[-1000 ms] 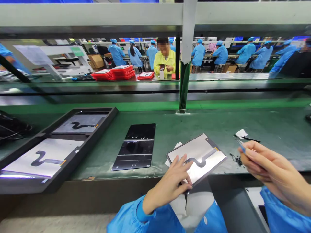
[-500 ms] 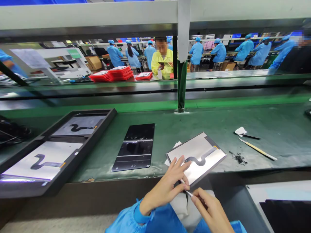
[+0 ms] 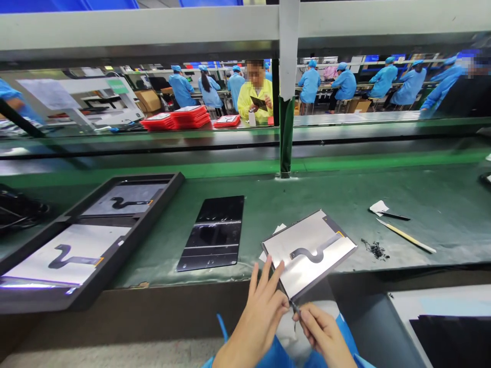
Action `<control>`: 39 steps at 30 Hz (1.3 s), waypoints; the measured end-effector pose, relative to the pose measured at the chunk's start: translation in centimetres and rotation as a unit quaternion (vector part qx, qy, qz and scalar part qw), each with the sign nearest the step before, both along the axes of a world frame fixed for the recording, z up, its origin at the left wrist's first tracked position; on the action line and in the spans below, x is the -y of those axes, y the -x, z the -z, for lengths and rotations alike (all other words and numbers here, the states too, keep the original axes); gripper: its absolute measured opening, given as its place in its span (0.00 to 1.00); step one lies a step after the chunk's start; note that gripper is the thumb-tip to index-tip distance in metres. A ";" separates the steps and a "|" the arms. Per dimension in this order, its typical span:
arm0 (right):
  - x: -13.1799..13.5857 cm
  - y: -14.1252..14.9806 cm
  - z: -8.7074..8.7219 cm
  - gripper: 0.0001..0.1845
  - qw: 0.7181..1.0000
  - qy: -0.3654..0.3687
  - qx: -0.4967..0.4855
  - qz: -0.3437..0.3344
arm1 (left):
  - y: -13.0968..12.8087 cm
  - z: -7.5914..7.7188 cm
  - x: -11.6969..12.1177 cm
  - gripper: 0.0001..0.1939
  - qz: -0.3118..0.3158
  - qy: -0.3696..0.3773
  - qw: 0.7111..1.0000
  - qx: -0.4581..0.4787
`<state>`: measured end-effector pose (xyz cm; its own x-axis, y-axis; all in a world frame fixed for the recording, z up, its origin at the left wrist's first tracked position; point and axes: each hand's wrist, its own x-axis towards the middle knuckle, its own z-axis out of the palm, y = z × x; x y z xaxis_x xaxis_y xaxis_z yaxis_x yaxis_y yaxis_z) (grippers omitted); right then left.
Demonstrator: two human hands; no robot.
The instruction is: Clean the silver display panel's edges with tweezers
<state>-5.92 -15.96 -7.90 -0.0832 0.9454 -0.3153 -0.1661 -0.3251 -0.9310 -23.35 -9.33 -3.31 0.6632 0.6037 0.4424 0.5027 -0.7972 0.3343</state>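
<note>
A display panel (image 3: 314, 271) with a pale back and a dark curved ribbon cable (image 3: 312, 254) lies at a slant, its near corner over the bench edge. My left hand (image 3: 263, 306) is at that corner, thumb and forefinger closed on it and the other fingers spread along the panel's left edge. My right hand (image 3: 322, 327) is closed around a thin pointed tool, seemingly tweezers (image 3: 294, 307), whose tip is at the same corner. What lies between the left fingertips is partly hidden. White paper (image 3: 281, 228) shows under the panel's left side.
To the left are a dark glass panel (image 3: 215, 232) and a black tray (image 3: 115, 260) bearing two panels. A yellow-handled knife (image 3: 408, 236), a black tool (image 3: 397, 215) and dark scraps (image 3: 376, 249) lie right. A green post (image 3: 286, 138) stands behind; a person in yellow (image 3: 256, 97) sits beyond.
My left hand has drawn back toward me and left, its fingers leaving the panel's face for its edge. My right hand and its tool shifted slightly left. The panel has stayed put.
</note>
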 end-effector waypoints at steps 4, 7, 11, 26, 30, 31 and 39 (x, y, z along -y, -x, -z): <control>0.7 0.6 -0.4 0.28 0.995 -0.028 0.021 0.099 | -1.6 -0.6 0.1 0.10 0.042 -0.046 0.998 -0.024; 0.9 0.3 -1.0 0.27 0.993 -0.039 0.043 0.105 | -2.8 -1.4 -1.8 0.09 0.084 -0.042 0.995 -0.040; 0.8 -0.3 -1.1 0.32 1.000 0.000 0.021 0.018 | -3.2 -2.2 -4.3 0.05 0.126 0.035 0.991 -0.041; 1.2 -0.5 -1.8 0.36 0.997 0.062 -0.036 0.025 | 0.6 -1.3 -4.3 0.32 0.147 0.044 0.987 -0.040; 1.3 -0.6 -1.9 0.36 0.994 0.086 -0.057 0.027 | 0.2 -0.6 -4.4 0.27 0.139 -0.003 0.990 -0.030; 1.4 -0.5 -1.9 0.37 0.994 0.091 -0.060 0.028 | 0.1 -0.5 -4.4 0.26 0.135 -0.014 0.990 -0.026; 1.6 -0.6 -2.4 0.37 0.990 0.109 -0.079 0.041 | -0.2 0.0 -4.4 0.21 0.116 -0.058 0.992 -0.002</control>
<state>-5.35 -17.53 -5.51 -0.0731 0.8616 -0.5022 -0.3384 -0.4952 -0.8002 -23.17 -4.95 -3.35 0.7801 0.3804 0.4968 0.3031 -0.9243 0.2318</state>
